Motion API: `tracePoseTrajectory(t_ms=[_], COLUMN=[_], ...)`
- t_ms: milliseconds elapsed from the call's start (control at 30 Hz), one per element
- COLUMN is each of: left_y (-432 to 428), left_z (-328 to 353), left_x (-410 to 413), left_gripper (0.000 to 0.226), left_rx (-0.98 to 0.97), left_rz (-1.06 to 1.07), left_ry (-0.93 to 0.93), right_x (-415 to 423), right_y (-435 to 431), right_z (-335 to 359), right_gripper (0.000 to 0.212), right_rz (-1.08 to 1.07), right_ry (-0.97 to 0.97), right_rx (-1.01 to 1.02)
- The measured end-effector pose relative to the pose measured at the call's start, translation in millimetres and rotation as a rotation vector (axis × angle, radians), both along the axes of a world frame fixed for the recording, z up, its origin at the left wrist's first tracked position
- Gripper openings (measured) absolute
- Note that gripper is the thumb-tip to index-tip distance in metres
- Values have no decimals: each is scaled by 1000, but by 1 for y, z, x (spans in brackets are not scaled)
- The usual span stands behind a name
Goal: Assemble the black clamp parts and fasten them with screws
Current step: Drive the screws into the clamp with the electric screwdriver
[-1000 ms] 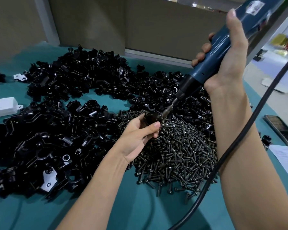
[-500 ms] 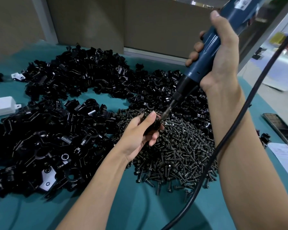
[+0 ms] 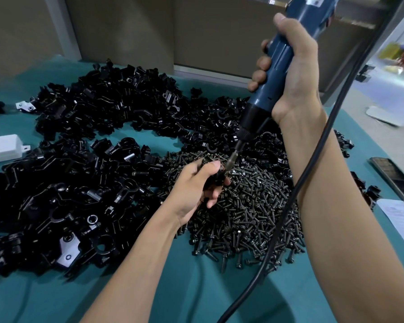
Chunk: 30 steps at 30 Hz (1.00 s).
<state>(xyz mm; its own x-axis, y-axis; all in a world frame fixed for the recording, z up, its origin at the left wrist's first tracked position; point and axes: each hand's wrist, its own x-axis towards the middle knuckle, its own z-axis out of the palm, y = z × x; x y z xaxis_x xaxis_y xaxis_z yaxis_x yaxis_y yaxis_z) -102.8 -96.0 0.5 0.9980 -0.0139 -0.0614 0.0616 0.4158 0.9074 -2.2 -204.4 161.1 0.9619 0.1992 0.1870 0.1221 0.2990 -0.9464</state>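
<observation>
While I'm monitoring: L hand (image 3: 194, 183) gripping clamp part (image 3: 216, 179) above screws (image 3: 254, 206) | R hand (image 3: 294, 75) gripping driver (image 3: 262, 96), bit (image 3: 233, 156) at part.

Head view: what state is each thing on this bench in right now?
Blue electric screwdriver: tilted, gripped by right hand, bit tip at held clamp.
Small black clamp piece: gripped in left hand, above the screws.
Dark metal screws: loose heap on teal tabletop.
Black clamp parts: loose heaps, untouched.

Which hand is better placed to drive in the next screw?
The right hand: it grips the blue electric screwdriver, its bit pointing down at the black clamp part that the left hand holds.
</observation>
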Motion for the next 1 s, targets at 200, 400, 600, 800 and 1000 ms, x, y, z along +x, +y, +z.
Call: tracePoseTrajectory(t_ms=[200, 400, 600, 800, 1000], left_y=[2, 2, 2, -1, 0], left_z=[-2, -5, -7, -9, -8], left_x=[2, 2, 5, 7, 6], left_gripper=[14, 17, 10, 10, 11], left_rx=[-12, -26, -91, -79, -80], left_rz=[18, -30, 91, 121, 154], left_ry=[2, -30, 41, 81, 70], right_x=[-2, -2, -4, -5, -1], right_y=[2, 4, 0, 1, 4], right_z=[3, 7, -2, -10, -8], right_gripper=[28, 29, 22, 25, 19], right_rz=[74, 118, 35, -6, -61], right_ry=[-10, -19, -63, -79, -74], right_rx=[-11, -21, 40, 38, 24])
